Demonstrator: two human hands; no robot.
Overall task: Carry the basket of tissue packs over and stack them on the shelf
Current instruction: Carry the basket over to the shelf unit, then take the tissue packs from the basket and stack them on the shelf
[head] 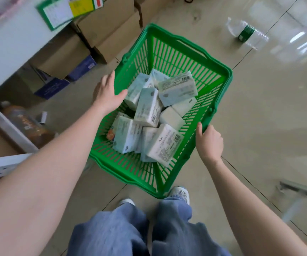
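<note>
We have the green basket [167, 58] low over the floor [259, 117] in front of our feet, its long axis running from near our shoes away toward the upper part of the view, leaning slightly right, with the far end toward the cardboard boxes [102, 26]. The tissue packs [149, 108] lie jumbled inside, pointing every way, some flat with barcodes up, some on edge. Our right hand [209, 143] is closed on the basket's right rim near the handle pivot; our left hand [108, 93] is spread wide with fingers straight, over the left rim and just touching or nearly touching a pack, gripping nothing. To do this step well, we judge it best to steady the basket with the right hand, set it level beside the white shelf [7, 52] on our left, and take the topmost pack first, turning each so its long side runs along the shelf edge. A clear bottle [246, 33] lies well apart on the floor.
</note>
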